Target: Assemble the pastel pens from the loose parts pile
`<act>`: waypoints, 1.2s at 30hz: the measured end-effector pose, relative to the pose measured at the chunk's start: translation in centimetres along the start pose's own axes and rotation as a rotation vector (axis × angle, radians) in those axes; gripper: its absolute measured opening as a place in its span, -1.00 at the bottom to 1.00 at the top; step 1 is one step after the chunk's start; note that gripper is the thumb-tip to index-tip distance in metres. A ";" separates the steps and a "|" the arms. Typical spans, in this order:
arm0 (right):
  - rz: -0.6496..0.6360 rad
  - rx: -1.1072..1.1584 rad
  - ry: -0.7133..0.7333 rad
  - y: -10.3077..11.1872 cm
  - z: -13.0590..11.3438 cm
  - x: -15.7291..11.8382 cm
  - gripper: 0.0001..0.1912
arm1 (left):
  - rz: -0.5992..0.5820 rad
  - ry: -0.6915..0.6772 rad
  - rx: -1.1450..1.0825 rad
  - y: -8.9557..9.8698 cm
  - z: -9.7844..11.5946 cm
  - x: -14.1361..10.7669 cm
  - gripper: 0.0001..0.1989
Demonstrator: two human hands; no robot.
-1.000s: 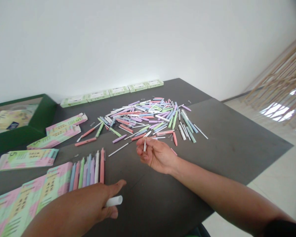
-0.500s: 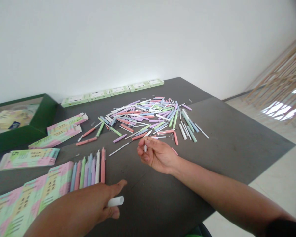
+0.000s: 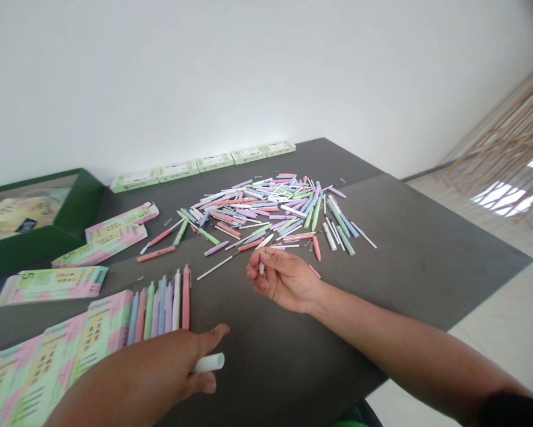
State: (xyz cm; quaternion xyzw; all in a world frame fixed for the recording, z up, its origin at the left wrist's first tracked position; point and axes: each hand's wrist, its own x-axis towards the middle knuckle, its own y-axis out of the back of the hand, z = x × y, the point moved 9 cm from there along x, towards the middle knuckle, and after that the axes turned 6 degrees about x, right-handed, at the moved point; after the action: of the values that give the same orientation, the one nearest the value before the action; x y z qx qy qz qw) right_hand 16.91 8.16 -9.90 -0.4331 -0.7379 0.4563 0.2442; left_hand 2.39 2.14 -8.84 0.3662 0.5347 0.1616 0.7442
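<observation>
I have the left hand [image 3: 171, 363] loosely round a white tube [image 3: 210, 362], the right hand [image 3: 288, 281] pinching a small white piece [image 3: 261, 268]; probably assembling, next needing alignment.

A black sleeve [image 3: 510, 410] covers part of the right arm [image 3: 395, 338] at four o'clock — the right hand [image 3: 286, 279] is bare. Toward seven o'clock, left forearm [image 3: 119, 379] and left hand [image 3: 177, 359] are bare.

Loose pen parts [image 3: 266, 209] and printed cartons [image 3: 57, 283] on a dark table [image 3: 408, 249] suggest a small workshop.
</observation>
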 end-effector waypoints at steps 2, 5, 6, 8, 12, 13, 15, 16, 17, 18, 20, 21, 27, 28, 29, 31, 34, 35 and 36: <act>0.005 0.006 -0.005 0.1 0.1 0.0 -0.87 | 0.011 -0.010 -0.002 0.0 0.1 0.0 -0.45; 0.022 0.012 -0.014 0.3 0.1 0.0 -0.86 | 0.013 -0.016 -0.015 -0.1 0.1 0.0 -0.45; 0.035 0.015 -0.018 0.4 0.1 0.0 -0.85 | 0.010 -0.015 -0.017 -0.1 0.0 0.0 -0.45; 0.064 0.025 -0.031 0.6 0.2 0.1 -0.77 | 0.015 -0.012 -0.012 -0.2 -0.1 -0.1 -0.45; 0.089 0.045 -0.076 0.8 0.6 0.2 -0.57 | 0.040 -0.019 -0.011 -0.1 -0.2 -0.1 -0.46; 0.095 0.044 -0.083 0.9 0.6 0.2 -0.55 | 0.046 -0.020 -0.017 -0.1 -0.2 -0.1 -0.46; 0.122 0.035 -0.083 1.2 0.7 0.2 -0.55 | 0.052 -0.024 -0.027 -0.1 -0.1 0.0 -0.46; 0.137 0.031 -0.080 1.4 0.7 0.2 -0.58 | 0.053 -0.028 -0.031 -0.1 -0.1 0.0 -0.46; 0.148 0.028 -0.077 1.5 0.6 0.2 -0.61 | 0.050 -0.033 -0.033 -0.2 0.0 0.0 -0.46; 0.151 0.027 -0.073 1.6 0.6 0.1 -0.65 | 0.049 -0.038 -0.033 -0.2 0.0 0.0 -0.46; 0.134 0.035 -0.069 1.5 0.6 0.1 -0.72 | 0.052 -0.038 -0.027 -0.2 0.0 0.0 -0.46; 0.119 0.042 -0.070 1.3 0.6 0.1 -0.75 | 0.051 -0.036 -0.024 -0.2 -0.1 0.0 -0.46; 0.059 0.101 -0.045 0.8 0.2 0.0 -0.85 | 0.040 -0.026 -0.015 -0.4 -0.3 0.0 -0.46; 0.052 0.103 -0.042 0.8 0.2 -0.1 -0.86 | 0.032 -0.026 -0.018 -0.4 -0.3 0.1 -0.46; 0.046 0.103 -0.042 0.7 0.2 -0.1 -0.87 | 0.022 -0.028 -0.019 -0.5 -0.3 0.1 -0.46; 0.046 0.094 -0.048 0.6 0.2 -0.1 -0.88 | 0.011 -0.030 -0.012 -0.6 -0.2 0.1 -0.47; 0.084 0.063 -0.055 0.9 0.3 0.1 -0.87 | 0.026 -0.025 -0.006 -0.4 -0.2 0.1 -0.47; 0.104 0.051 -0.056 1.1 0.4 0.1 -0.86 | 0.040 -0.023 -0.011 -0.3 -0.2 0.1 -0.47; 0.124 0.039 -0.059 1.2 0.4 0.2 -0.85 | 0.048 -0.023 -0.017 -0.1 -0.1 0.0 -0.47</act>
State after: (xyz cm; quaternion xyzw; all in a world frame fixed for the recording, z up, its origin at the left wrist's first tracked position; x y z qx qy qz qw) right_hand 17.02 8.35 -11.19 -0.4596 -0.7074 0.4975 0.2022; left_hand 2.25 2.10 -8.98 0.3746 0.5155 0.1797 0.7494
